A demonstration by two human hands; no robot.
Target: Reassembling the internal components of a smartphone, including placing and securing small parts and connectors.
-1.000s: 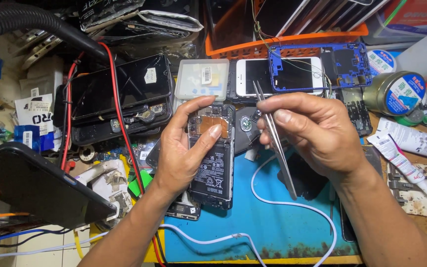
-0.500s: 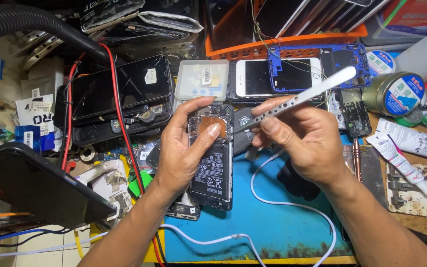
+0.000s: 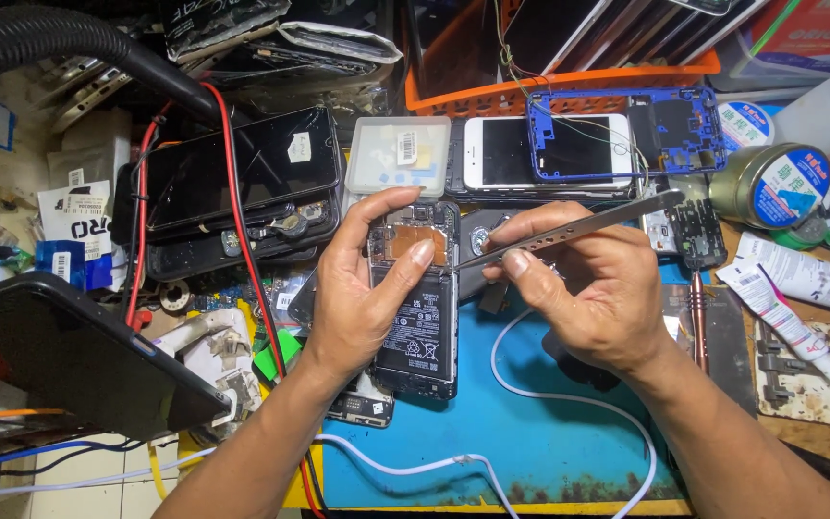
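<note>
The left hand [image 3: 362,288] was wrapped around 1 opened phone [image 3: 415,298], thumb across the upper part and fingers behind, which kept the exposed inside facing up and steady just above the blue mat [image 3: 492,423]. The black battery [image 3: 417,322] filled the lower part of the phone, with a copper-coloured patch above it near the thumb. The right hand [image 3: 583,284] was closed on 1 pair of metal tweezers [image 3: 569,229], pinched between thumb and fingers; the tips pointed left to touch the phone's right edge near the top of the battery, and the long end stuck out to the upper right, a grip that seemed chosen for fine control at the tip. Beyond the hands the worktop [image 3: 818,452] was crowded. 1 white phone [image 3: 545,152] lay face up behind the work, partly under 1 blue phone frame [image 3: 670,130], with 1 clear plastic box [image 3: 398,154] just to its left. Further left, at least 2 dark phones [image 3: 242,187] sat stacked. 1 red wire [image 3: 242,221] and 1 white cable [image 3: 549,384] crossed the worktop, the cable looping over the mat. 1 round tin [image 3: 770,185] and 1 white tube [image 3: 780,308] stood to the right, near but apart from the work, and 1 orange basket [image 3: 530,91] sat at the back.
</note>
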